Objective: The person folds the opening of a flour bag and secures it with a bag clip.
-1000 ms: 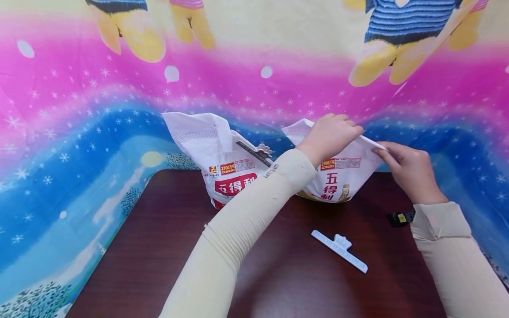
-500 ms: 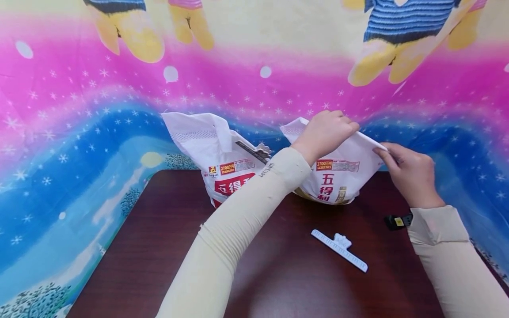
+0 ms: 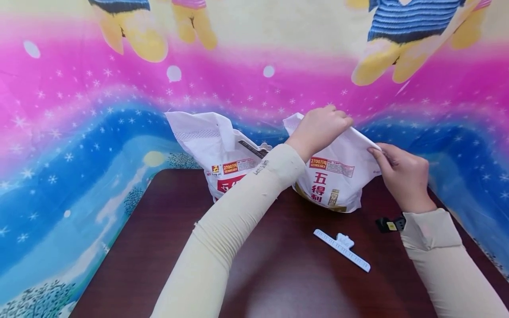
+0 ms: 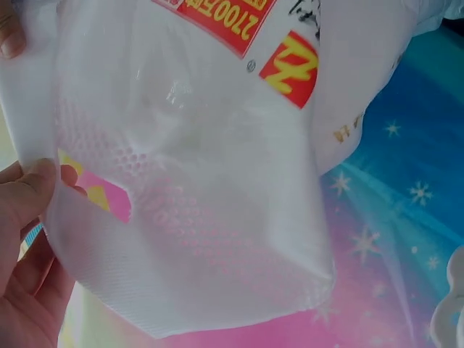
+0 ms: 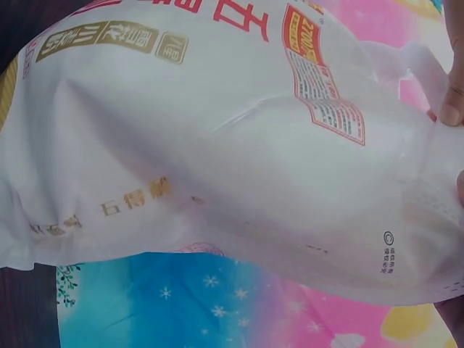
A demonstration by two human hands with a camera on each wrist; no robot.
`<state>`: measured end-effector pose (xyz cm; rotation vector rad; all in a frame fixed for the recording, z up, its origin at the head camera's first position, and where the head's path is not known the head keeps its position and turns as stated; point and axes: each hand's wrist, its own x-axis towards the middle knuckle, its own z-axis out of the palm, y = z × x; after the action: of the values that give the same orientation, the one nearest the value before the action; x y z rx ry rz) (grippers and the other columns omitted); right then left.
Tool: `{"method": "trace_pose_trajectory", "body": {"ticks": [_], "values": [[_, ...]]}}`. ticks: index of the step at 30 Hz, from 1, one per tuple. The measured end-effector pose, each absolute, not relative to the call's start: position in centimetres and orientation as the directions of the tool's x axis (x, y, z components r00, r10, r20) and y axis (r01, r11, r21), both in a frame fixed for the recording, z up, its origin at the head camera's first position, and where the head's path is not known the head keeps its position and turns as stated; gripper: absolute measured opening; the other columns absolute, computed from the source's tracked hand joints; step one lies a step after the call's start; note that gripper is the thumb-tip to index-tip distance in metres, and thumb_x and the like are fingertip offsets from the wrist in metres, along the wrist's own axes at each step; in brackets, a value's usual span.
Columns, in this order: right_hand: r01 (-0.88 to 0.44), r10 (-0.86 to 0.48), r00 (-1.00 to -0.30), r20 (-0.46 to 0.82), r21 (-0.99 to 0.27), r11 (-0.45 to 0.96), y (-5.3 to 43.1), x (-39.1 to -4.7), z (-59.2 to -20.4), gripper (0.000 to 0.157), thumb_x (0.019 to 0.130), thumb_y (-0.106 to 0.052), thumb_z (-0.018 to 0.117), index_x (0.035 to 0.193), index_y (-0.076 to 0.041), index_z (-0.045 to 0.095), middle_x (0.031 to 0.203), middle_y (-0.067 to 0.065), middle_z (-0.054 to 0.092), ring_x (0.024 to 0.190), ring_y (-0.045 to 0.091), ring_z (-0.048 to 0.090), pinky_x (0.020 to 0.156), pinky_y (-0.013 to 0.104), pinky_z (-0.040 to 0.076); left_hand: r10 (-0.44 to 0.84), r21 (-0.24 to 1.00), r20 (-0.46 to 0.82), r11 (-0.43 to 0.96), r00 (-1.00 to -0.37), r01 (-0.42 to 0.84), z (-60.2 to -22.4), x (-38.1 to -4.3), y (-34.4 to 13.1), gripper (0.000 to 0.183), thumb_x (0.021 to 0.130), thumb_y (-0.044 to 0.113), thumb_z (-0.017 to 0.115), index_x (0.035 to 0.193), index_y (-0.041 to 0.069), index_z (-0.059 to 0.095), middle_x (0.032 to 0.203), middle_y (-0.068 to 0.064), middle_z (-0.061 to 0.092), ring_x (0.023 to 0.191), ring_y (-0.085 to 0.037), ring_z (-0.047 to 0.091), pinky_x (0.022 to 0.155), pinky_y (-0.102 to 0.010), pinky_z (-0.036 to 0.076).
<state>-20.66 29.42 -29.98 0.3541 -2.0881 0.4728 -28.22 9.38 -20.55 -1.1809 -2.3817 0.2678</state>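
In the head view, a white flour bag [image 3: 338, 176] with red print stands towards the table's back right, its top drawn into a folded edge. My left hand [image 3: 320, 132] grips that edge near its upper end. At the right end of the fold, my right hand [image 3: 405, 176] pinches the bag between thumb and fingers. The left wrist view has the left hand's thumb and fingers [image 4: 32, 250] around the bag's rim beside its cut-out handle [image 4: 101, 192]. Much of the bag's side fills the right wrist view, with fingertips [image 5: 453, 101] at its right border.
A second white flour bag [image 3: 199, 132] stands to the left, a sealing clip [image 3: 254, 148] across its top; my left sleeve partly covers it. A pale blue sealing clip [image 3: 342, 249] lies on the dark wooden table [image 3: 147, 247]. Behind hangs a patterned cloth [image 3: 238, 84].
Both hands have shifted slightly left with the held bag, and its front has tilted a little. The bag with the clip and the loose clip have stayed put.
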Motion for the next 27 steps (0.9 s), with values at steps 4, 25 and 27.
{"method": "trace_pose_trajectory", "body": {"ticks": [4,25,27], "values": [[-0.425,-0.040,-0.527,0.849,-0.223,0.877,29.3,-20.5,-30.0,0.029,0.084,-0.002,0.080,0.112,0.004,0.075,0.099,0.026,0.073,0.079,0.046,0.070,0.077,-0.003,0.027,0.791,-0.342,0.289,0.612,-0.539,0.713,-19.9,-27.9,9.5,0.035,0.108,0.019,0.051,0.142,0.026,0.058,0.138,0.007,0.061,0.128,-0.010,0.054,0.107,-0.022,0.042],[-0.432,0.055,-0.465,0.883,-0.282,0.857,28.5,-20.2,-30.7,0.025,0.085,-0.006,0.082,0.108,0.002,0.077,0.096,0.024,0.074,0.076,0.045,0.070,0.076,-0.003,0.032,0.753,-0.366,0.294,0.658,-0.589,0.658,-18.8,-27.3,8.9,0.037,0.108,0.021,0.050,0.142,0.033,0.058,0.135,0.008,0.060,0.119,-0.010,0.060,0.094,-0.030,0.054],[-0.429,0.066,-0.463,0.884,-0.288,0.856,28.5,-20.2,-30.7,0.025,0.085,-0.007,0.082,0.108,0.002,0.077,0.097,0.024,0.074,0.076,0.045,0.070,0.076,-0.003,0.033,0.748,-0.374,0.305,0.664,-0.590,0.648,-18.7,-27.3,8.9,0.036,0.108,0.022,0.050,0.140,0.035,0.059,0.133,0.009,0.061,0.116,-0.009,0.061,0.091,-0.030,0.055]]}}
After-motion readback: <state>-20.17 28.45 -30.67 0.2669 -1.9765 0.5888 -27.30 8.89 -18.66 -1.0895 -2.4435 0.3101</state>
